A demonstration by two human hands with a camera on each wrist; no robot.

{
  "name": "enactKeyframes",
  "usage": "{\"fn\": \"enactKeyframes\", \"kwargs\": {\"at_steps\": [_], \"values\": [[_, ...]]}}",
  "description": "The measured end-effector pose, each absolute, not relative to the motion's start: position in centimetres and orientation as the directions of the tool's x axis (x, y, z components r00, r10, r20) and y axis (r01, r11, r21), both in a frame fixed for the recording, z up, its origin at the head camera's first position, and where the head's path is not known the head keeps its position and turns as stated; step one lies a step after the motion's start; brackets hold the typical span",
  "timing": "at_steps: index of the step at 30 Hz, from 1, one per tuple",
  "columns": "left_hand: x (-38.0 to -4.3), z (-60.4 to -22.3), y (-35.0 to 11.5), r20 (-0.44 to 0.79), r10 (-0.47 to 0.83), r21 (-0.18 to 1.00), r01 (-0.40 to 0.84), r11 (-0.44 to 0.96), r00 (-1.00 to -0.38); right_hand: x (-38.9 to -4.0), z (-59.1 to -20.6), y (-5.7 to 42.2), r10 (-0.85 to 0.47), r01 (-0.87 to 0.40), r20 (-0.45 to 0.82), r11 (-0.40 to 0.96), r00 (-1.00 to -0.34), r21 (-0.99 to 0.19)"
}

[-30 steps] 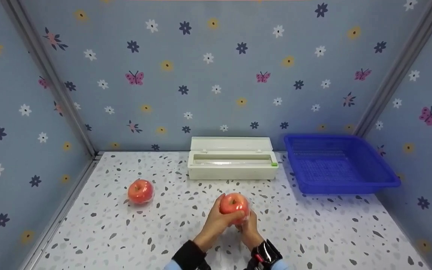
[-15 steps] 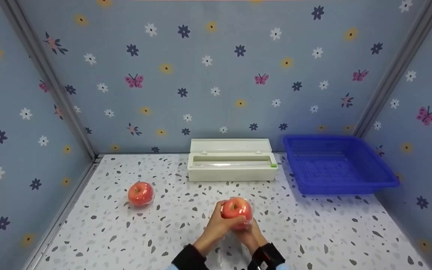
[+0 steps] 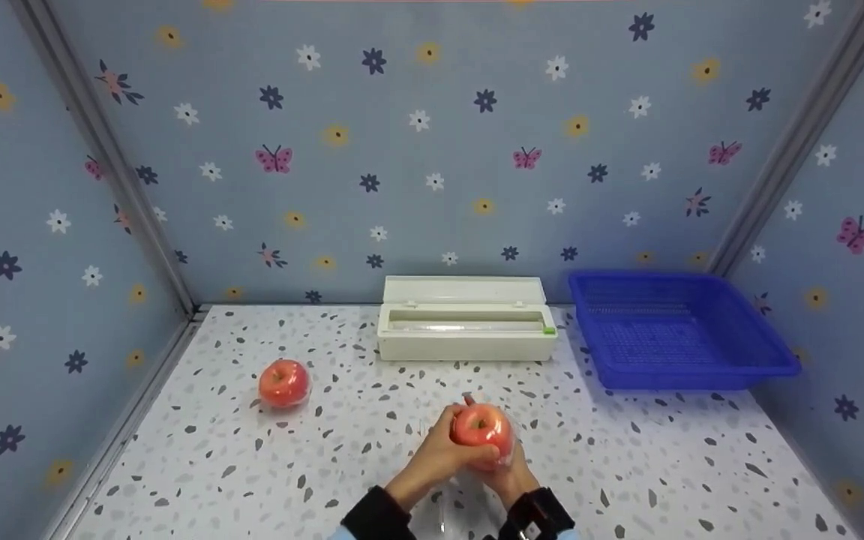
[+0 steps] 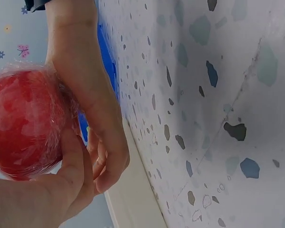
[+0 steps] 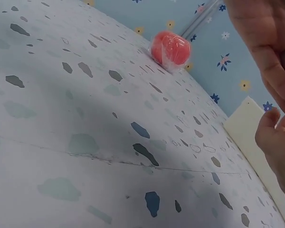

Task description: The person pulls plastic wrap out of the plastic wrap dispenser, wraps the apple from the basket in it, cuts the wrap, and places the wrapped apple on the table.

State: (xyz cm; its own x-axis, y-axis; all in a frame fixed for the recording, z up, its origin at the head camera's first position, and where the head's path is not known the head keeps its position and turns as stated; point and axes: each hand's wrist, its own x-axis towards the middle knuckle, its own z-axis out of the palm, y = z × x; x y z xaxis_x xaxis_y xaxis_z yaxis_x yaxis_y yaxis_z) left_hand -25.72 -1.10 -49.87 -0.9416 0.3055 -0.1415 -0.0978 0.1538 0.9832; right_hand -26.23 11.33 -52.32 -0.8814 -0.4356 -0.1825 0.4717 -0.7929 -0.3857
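Observation:
An apple (image 3: 481, 426) wrapped in clear plastic film is held low over the table, near the middle of the head view. My left hand (image 3: 438, 455) grips it from the left, thumb across its near side. From below and the right, my right hand (image 3: 513, 478) cups it with curled fingers; the apple partly hides this hand. In the left wrist view, film wrinkles cover the apple (image 4: 26, 118), with the right hand (image 4: 88, 80) and left hand (image 4: 69, 183) meeting at its underside. A second film-wrapped apple (image 3: 283, 383) rests on the table at left.
Behind the hands stands a white cling film box (image 3: 466, 347), its lid up and a roll inside. A blue plastic basket (image 3: 676, 377) sits at the back right. Flower-patterned walls (image 3: 402, 150) enclose the speckled table (image 3: 357, 480) on three sides.
Both hands have shifted slightly right and nearer to me with the apple between them. Right fingertips now show behind it. The second apple, box and basket stay where they were.

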Motion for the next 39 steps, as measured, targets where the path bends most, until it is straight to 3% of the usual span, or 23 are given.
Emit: {"fn": "enactKeyframes", "kwargs": {"at_steps": [5, 9, 11, 16, 21, 30, 35, 39], "values": [[-25.8, -49.2, -1.5, -0.144, 0.387, 0.976, -0.065, 0.21, -0.911, -25.8, -50.3, 11.5, -0.544, 0.539, -0.093, -0.767, -0.834, -0.349], [-26.1, -48.9, -2.1, -0.131, 0.444, 0.966, -0.014, 0.257, -0.887, -26.2, -51.1, 12.0, -0.541, 0.548, -0.147, -0.723, -0.828, -0.421], [-26.2, -48.8, -2.3, -0.117, 0.43, 0.953, 0.021, 0.303, -0.895, -26.5, -52.2, 12.5, -0.544, 0.568, -0.19, -0.704, -0.817, -0.427], [-26.5, -49.2, -2.5, -0.051, 0.314, 0.897, 0.094, 0.431, -0.948, -27.0, -55.4, 13.6, -0.577, 0.622, -0.233, -0.728, -0.783, -0.288], [-26.5, -50.0, -2.4, -0.01, 0.248, 0.861, 0.117, 0.494, -0.969, -26.7, -55.4, 13.5, -0.493, 0.572, -0.302, -0.762, -0.816, -0.304], [-25.6, -51.3, -1.8, 0.021, 0.243, 0.873, 0.137, 0.468, -0.97, -26.2, -54.1, 12.9, -0.405, 0.522, -0.36, -0.785, -0.84, -0.334], [-25.2, -51.5, -1.5, 0.009, 0.247, 0.868, 0.13, 0.48, -0.969, -25.7, -54.1, 12.6, -0.327, 0.484, -0.398, -0.777, -0.857, -0.403], [-25.3, -51.5, -1.4, -0.019, 0.254, 0.882, 0.104, 0.46, -0.967, -25.5, -54.2, 12.3, -0.29, 0.453, -0.41, -0.804, -0.865, -0.386]]}}
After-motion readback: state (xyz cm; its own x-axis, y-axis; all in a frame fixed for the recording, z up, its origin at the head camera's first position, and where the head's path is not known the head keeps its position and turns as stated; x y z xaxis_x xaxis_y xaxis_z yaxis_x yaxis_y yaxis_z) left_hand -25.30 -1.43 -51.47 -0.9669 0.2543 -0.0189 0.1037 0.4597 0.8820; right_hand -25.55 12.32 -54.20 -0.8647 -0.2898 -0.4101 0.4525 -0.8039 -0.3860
